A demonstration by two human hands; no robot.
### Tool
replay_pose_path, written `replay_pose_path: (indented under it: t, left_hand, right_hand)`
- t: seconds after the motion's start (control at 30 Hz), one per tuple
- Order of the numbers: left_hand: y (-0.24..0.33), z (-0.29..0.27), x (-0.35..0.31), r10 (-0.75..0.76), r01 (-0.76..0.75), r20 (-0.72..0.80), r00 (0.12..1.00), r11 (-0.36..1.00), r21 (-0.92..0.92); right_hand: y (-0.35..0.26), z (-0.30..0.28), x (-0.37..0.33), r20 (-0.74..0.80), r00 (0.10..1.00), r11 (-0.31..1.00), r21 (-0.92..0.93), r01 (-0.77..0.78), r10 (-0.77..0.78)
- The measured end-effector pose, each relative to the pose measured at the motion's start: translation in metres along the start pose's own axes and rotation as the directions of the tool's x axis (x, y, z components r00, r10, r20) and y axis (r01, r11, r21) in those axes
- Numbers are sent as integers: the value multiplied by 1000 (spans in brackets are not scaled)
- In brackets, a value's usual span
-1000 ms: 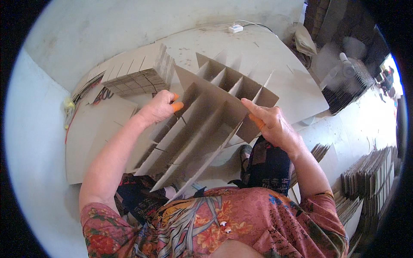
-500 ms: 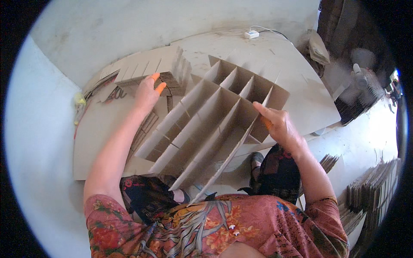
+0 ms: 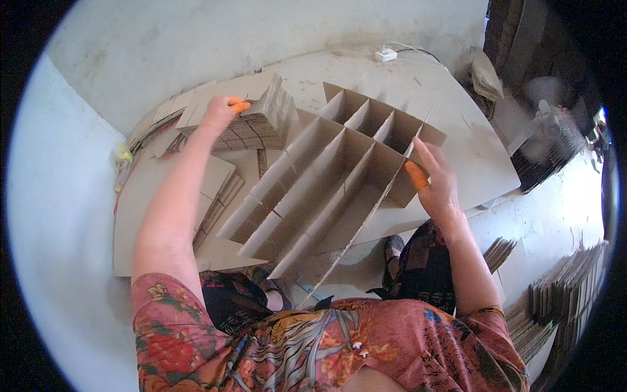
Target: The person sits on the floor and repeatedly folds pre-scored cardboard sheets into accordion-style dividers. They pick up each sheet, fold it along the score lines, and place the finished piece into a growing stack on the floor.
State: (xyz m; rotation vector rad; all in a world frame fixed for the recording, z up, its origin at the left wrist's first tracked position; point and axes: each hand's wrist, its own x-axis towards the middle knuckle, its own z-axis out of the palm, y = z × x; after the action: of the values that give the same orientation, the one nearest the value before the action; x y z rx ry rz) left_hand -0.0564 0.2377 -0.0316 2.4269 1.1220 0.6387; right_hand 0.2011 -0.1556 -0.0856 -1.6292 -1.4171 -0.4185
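Observation:
A cardboard divider grid [image 3: 313, 176] of interlocked slotted strips sits tilted in front of me, its long strips overhanging the table's near edge. My right hand [image 3: 439, 183] is at its right side, fingers stretched and apart, touching the outer strip and cross strip; an orange cover shows on one finger. My left hand [image 3: 223, 112] reaches to a stack of slotted cardboard strips [image 3: 268, 114] left of the grid. Its orange-covered fingertips are pinched together at the top edge of the stack, on a strip there. The palm side of this hand is hidden.
The pale table [image 3: 480, 157] curves along the wall. More flat cardboard pieces [image 3: 212, 183] lie at its left, nearest my left forearm. A white plug adapter [image 3: 385, 55] with a cable lies at the back. Bundled cardboard [image 3: 568, 281] stands low on the right, below a fan [image 3: 548, 124].
My left fingers have closed from spread to pinched at the stack's top edge. My right hand has loosened its grip on the grid, which has shifted slightly right.

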Motion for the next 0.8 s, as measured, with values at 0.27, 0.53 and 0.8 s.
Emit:
replay_pose_path:
  t: [0.27,0.53,0.8]
  left_hand:
    - [114,6,-103,397,-468,-360,844,873,-136]
    - [170,28,-177,832,-837,-133,538,547,36]
    - [85,4,-111,-35,63,56,998,745,-664]
  right_hand:
    - [-65,-17,26,295,849,474,726,-497,439]
    - [-76,-29,27,216,805,348,818,-459,553]
    - [-92,-49,1,198,942,808,485,-335,271]
